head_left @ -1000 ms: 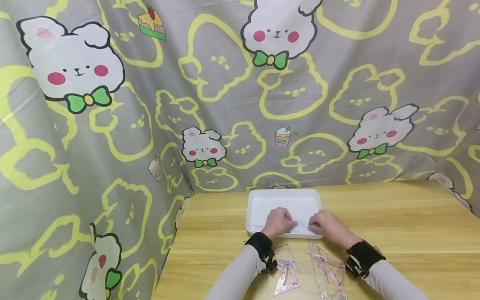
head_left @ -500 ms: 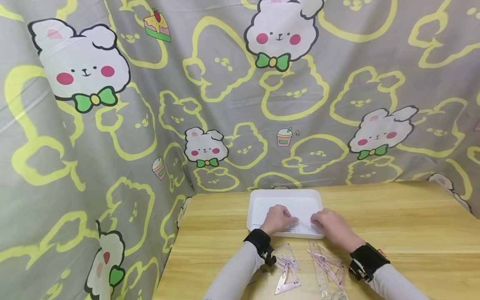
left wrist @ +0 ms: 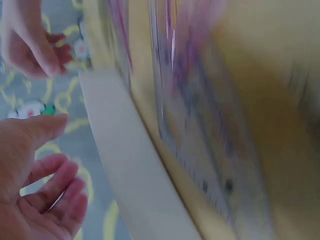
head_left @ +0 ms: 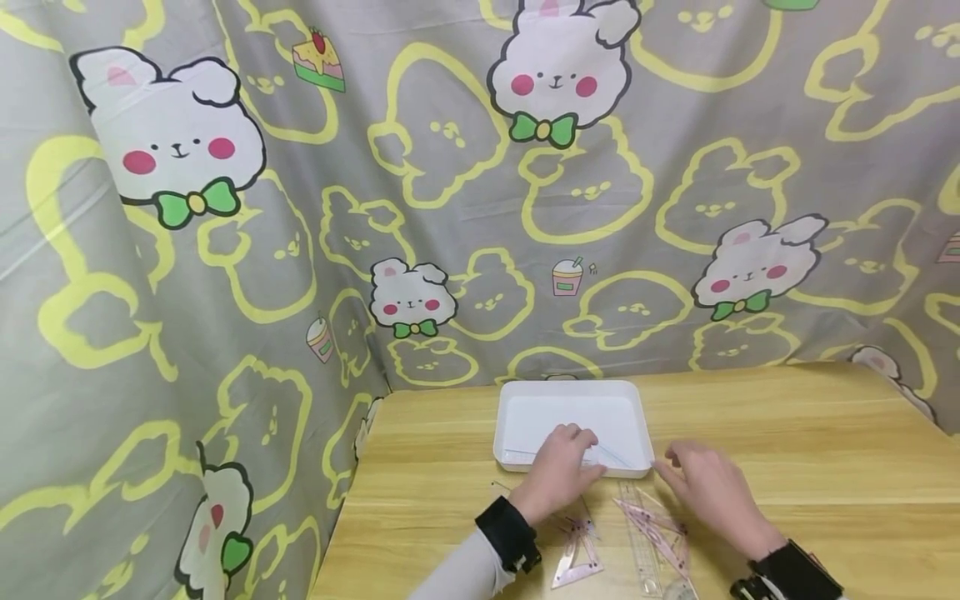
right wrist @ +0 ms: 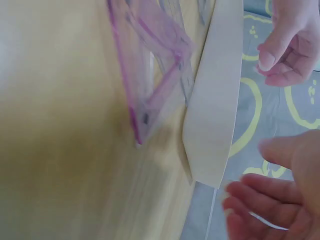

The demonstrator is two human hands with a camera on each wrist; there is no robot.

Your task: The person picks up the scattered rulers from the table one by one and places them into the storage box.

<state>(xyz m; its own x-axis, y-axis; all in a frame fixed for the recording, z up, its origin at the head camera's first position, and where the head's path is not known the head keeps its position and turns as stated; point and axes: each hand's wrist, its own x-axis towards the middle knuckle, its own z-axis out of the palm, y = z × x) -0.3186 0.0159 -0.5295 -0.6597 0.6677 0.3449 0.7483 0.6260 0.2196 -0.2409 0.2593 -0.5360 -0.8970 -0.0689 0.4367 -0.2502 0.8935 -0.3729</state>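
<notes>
A white tray (head_left: 573,392) stands on the wooden table, with a clear ruler (head_left: 615,457) lying along its near side. My left hand (head_left: 576,448) hovers over the tray's near rim with its fingers relaxed and holds nothing. In the left wrist view the left hand (left wrist: 42,185) is loosely curled beside the tray wall (left wrist: 135,170). My right hand (head_left: 686,471) is off the tray's near right corner, fingers spread and empty. In the right wrist view the right hand (right wrist: 270,200) is beside the tray wall (right wrist: 215,100).
Pink set squares (head_left: 576,560) (head_left: 654,525) and a long clear ruler (head_left: 641,546) lie on the table between my wrists. A pink set square (right wrist: 155,80) also shows in the right wrist view. A rabbit-print curtain (head_left: 300,250) hangs behind and to the left.
Both hands let go of the clear ruler, which now lies in the tray. My right hand pulled back to the right, out of the tray. My left hand drew back to the near rim.
</notes>
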